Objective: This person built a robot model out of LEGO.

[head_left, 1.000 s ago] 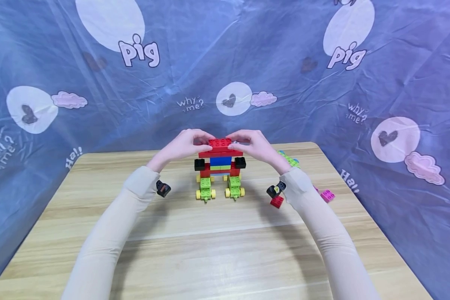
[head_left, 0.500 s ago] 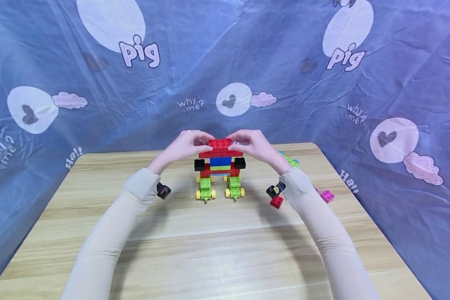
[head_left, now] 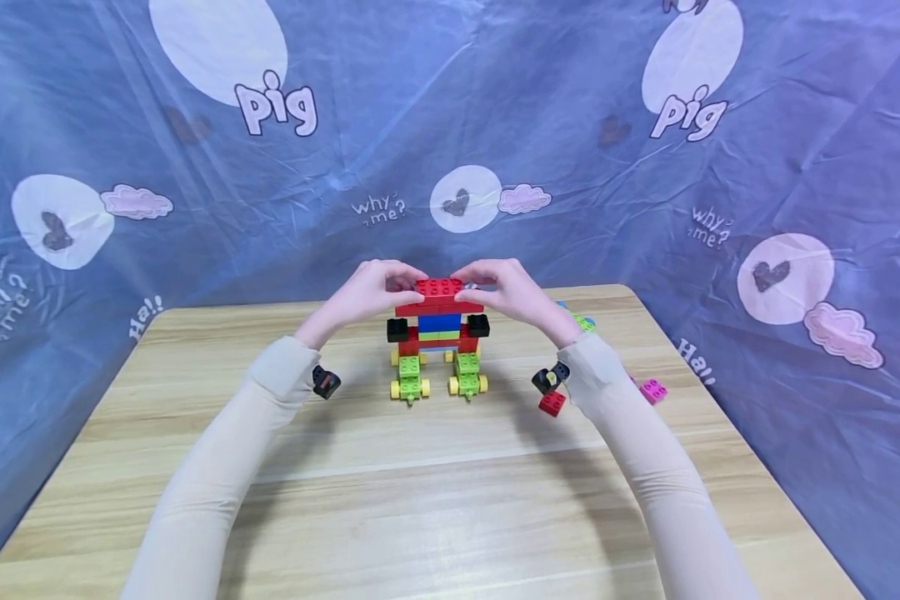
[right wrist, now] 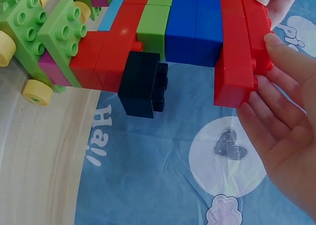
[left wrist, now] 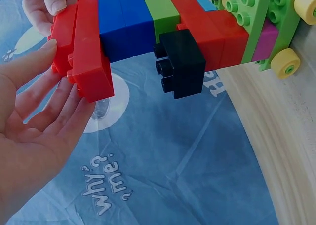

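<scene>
A toy-brick figure stands upright on the table. Its top is a red brick point(head_left: 439, 288), seated on a wider red layer point(left wrist: 91, 52). My left hand point(head_left: 367, 293) pinches the left end of the top brick, thumb in front and fingers behind. At the other end, my right hand point(head_left: 508, 292) grips it the same way. Below are blue bricks point(right wrist: 192, 27), a lime-green layer point(left wrist: 160, 13) and red bricks point(right wrist: 103, 62). A black brick sticks out on either side, left point(head_left: 397, 330) and right point(head_left: 477, 326). Two green wheeled bases point(head_left: 408, 371) with yellow wheels carry it.
Right of the figure lie a loose red brick point(head_left: 552, 403), a magenta brick point(head_left: 653, 391) and a green studded piece point(head_left: 585, 323), partly hidden by the right arm. A blue printed cloth point(head_left: 330, 225) rises behind the wooden table point(head_left: 450, 508).
</scene>
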A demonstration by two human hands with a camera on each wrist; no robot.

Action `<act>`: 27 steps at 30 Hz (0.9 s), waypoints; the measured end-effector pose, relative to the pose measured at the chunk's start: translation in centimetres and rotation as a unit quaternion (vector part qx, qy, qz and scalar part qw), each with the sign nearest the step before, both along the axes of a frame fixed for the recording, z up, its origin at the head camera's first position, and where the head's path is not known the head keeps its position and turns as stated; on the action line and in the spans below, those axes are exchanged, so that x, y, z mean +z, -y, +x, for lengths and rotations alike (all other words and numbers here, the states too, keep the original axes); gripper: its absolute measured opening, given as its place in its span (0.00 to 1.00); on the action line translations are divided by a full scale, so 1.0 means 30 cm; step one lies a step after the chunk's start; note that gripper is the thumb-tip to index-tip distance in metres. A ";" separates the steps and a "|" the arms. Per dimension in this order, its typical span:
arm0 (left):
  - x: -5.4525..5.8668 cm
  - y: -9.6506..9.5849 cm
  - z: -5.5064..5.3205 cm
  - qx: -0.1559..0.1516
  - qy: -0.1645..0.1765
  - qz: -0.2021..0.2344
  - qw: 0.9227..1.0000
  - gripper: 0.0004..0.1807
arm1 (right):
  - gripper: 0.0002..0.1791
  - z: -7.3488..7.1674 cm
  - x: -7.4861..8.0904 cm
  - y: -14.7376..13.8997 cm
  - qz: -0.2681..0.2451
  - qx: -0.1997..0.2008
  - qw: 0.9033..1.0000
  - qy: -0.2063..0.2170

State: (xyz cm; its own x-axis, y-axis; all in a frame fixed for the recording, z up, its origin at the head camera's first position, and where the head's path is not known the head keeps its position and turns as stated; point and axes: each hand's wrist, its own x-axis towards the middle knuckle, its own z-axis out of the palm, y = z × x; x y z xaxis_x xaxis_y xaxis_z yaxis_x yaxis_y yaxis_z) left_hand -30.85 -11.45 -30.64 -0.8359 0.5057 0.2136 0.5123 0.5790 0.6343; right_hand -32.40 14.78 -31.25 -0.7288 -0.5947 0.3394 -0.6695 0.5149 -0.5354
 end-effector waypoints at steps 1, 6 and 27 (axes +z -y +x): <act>0.000 0.000 0.001 0.001 -0.001 -0.001 1.000 0.20 | 0.19 -0.001 0.001 0.000 0.003 0.000 1.000 0.000; -0.001 0.002 0.001 0.005 -0.001 -0.005 1.000 0.20 | 0.20 -0.004 0.011 0.002 0.017 0.003 1.000 0.002; -0.014 -0.007 0.001 0.012 -0.011 0.000 1.000 0.20 | 0.19 0.008 0.009 0.004 0.000 -0.001 1.000 0.002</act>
